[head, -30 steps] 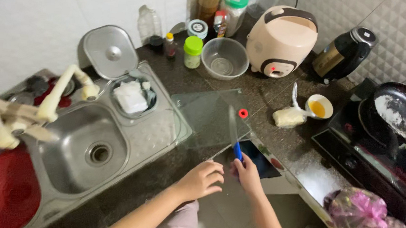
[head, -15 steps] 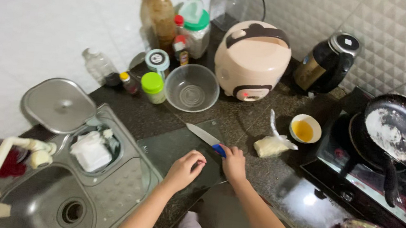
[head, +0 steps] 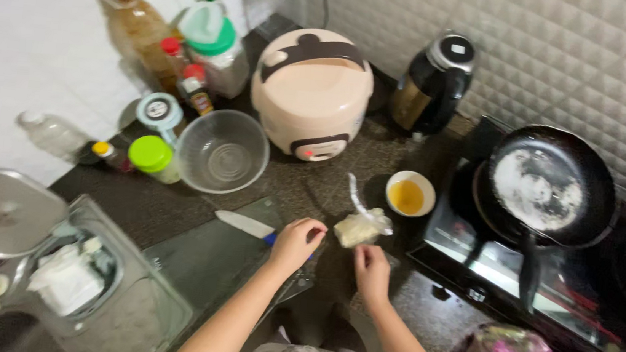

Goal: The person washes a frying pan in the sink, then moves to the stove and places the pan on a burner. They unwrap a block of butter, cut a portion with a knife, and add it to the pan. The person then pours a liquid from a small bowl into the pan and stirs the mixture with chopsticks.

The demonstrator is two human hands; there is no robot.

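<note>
Head view
Knife [head: 251, 226]: one; pale blade pointing left, blue handle; lies flat on the dark glass cutting board [head: 206, 257], near the counter's front edge.
Left hand [head: 296, 245]: fingers curled narrow over the knife's handle end, covering most of it; whether they grip it cannot be told.
Plastic bag [head: 360, 226]: one; small, clear, knotted, with a pale yellowish lump inside; lies on the dark counter just right of the left hand.
Right hand [head: 371, 270]: fingers loosely bent, holding nothing; fingertips just near of the bag, apparently apart from it.
Rice cooker [head: 311, 92]: one; cream with brown lid trim, far of the hands.
Glass bowl [head: 222, 151]: one, left of the cooker.
Small bowl [head: 411, 194]: one; white, yellow liquid inside, right and far of the bag.
Frying pan [head: 549, 187]: one; black, whitish residue, on the right stove.
Kettle [head: 433, 84]: one, black.
</note>
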